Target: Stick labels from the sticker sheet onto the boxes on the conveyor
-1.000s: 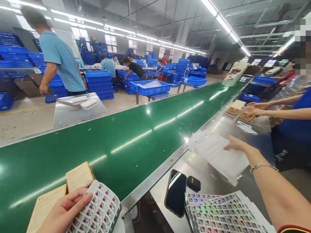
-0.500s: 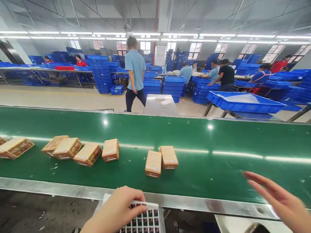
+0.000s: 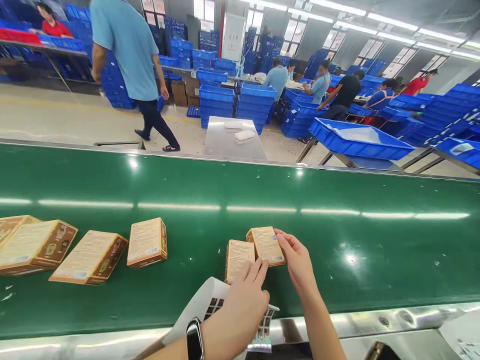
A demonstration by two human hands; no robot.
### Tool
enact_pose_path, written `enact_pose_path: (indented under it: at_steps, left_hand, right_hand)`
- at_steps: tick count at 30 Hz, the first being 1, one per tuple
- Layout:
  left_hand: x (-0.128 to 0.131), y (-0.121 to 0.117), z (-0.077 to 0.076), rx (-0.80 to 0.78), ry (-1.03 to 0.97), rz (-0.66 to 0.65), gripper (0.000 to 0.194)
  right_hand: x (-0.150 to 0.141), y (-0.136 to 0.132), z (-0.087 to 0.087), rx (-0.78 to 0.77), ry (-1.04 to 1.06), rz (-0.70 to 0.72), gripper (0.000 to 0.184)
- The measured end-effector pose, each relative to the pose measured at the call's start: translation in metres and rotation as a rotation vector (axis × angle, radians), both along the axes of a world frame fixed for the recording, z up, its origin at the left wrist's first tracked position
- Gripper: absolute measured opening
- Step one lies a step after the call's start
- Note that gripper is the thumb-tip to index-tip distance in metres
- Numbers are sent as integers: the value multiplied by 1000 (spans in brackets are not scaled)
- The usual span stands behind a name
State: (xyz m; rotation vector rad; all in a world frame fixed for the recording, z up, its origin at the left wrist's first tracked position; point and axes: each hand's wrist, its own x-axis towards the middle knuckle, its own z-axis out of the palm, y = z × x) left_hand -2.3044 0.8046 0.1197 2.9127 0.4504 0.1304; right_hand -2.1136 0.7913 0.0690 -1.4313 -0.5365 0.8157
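Observation:
Two small tan boxes lie side by side on the green conveyor belt (image 3: 337, 240) in front of me. My right hand (image 3: 298, 262) rests its fingers on the right box (image 3: 265, 245). My left hand (image 3: 240, 310), with a watch on the wrist, holds a curled sheet of small stickers (image 3: 210, 306) and touches the left box (image 3: 237, 257) with its fingertips. Three more tan boxes (image 3: 147, 242) lie further left on the belt.
Across the belt stands a small steel table (image 3: 234, 142) with white items. A person in a light blue shirt (image 3: 127, 45) walks on the far floor. Stacks of blue crates (image 3: 255, 102) and seated workers fill the background. A steel rail (image 3: 375, 320) edges the belt near me.
The view tilted down and closer to the belt. My right hand came in from the right and landed on the right box. My left hand moved forward with the sticker sheet to the left box.

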Motion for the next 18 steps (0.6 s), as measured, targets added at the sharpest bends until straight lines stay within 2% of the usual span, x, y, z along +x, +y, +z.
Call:
enact_pose_path:
  at_steps: [4,7,13,18]
  left_hand:
    - [19,-3,-22,88,-32,0,17]
    - [31,-7,-33,134,-49,6,21]
    - [54,-14,-38,191,-91,28,26]
    - [69,-15,-35,186,-105,20,27]
  right_hand:
    - [2,-5,-7,-23,22,-98,42]
    - [3,-6,-9,-34,32,-174,41]
    - [16,-4,-10,-45,20,-259,38]
    - [23,-6,-11,-113,-250,-255,34]
